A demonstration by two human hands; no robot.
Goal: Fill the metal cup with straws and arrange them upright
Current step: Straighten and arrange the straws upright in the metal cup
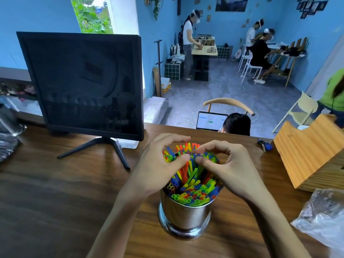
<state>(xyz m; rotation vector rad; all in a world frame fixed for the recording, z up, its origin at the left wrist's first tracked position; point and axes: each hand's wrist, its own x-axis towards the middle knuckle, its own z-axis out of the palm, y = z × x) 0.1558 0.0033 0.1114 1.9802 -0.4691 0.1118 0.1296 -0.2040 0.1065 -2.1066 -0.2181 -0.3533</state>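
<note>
Here my left hand [160,164] and right hand [226,167] both curl around the multicoloured plastic straws [189,175] standing in the shiny cylindrical metal cup [185,215].

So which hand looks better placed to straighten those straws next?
Neither clearly: left hand and right hand both curl around the straws above the metal cup, on opposite sides.

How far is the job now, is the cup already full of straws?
Done: the cup looks packed with straws, their open ends crowding the rim. In hand: the left hand and right hand curl round the taller straws at the back, gathering them together. Left: several straws in the middle lean across the others, so they need straightening. No loose straws show on the table.
</note>
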